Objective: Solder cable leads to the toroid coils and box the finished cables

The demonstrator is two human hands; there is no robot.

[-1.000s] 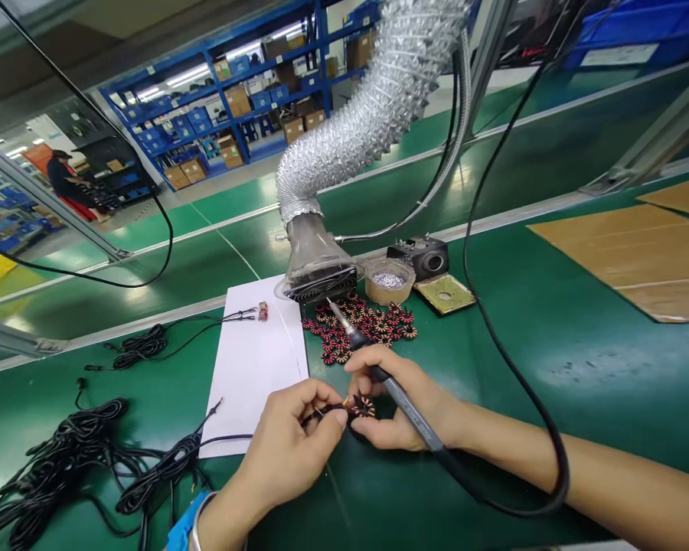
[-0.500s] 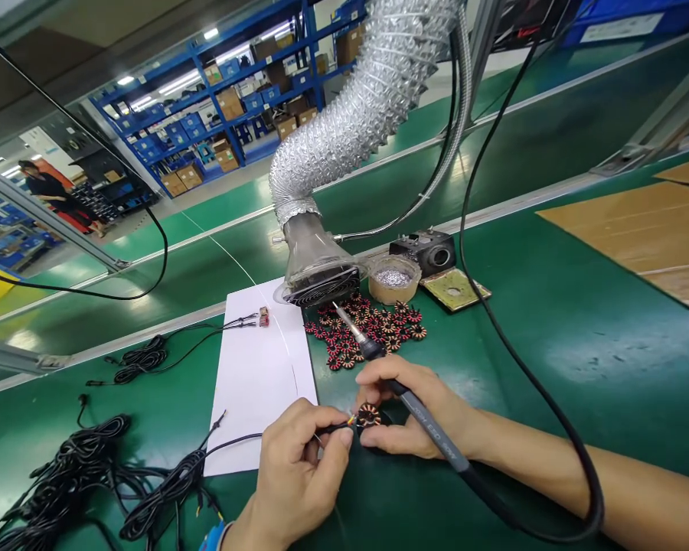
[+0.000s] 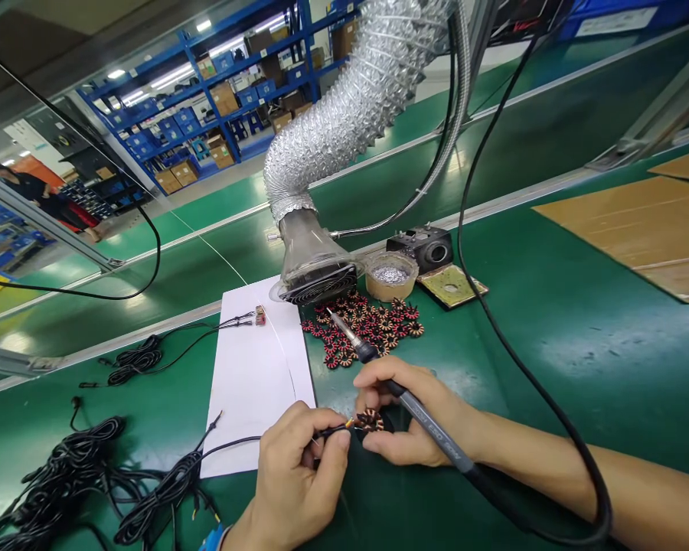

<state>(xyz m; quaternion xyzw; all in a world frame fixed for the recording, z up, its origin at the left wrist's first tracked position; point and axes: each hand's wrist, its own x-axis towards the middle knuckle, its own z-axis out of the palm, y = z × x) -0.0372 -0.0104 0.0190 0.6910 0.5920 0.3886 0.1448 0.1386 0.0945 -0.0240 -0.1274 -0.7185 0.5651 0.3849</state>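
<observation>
A long workbench [image 3: 556, 367] with a green top runs across the view, with blue storage shelves [image 3: 195, 92] holding cardboard boxes in the distance. A person [image 3: 23, 187] stands far off to the left. On the bench, a wide silver flexible duct [image 3: 367, 92] curves down into a clear funnel [image 3: 313, 260] with a ribbed grille. To the right lie large sheets of cardboard [image 3: 631, 237]. At the left are bundles of black cable [image 3: 63, 474], and a white sheet of paper [image 3: 258, 383] lies flat beside them.

Just past the paper sits a heap of small copper ring coils [image 3: 361, 329], with a round tub of silvery scraps [image 3: 390, 277] and a small black device [image 3: 422, 249] behind it.

The right hand [image 3: 407, 417] is curled, holding a soldering iron [image 3: 419, 413] like a pen, its tip angled over the heap. Its fingers [image 3: 373, 398] curve around one ring coil [image 3: 370, 420], which sits apart from the heap. The left hand [image 3: 298, 474] is closed in a pinch on a black wire [image 3: 333, 432], whose bared end is just beside that coil.
</observation>
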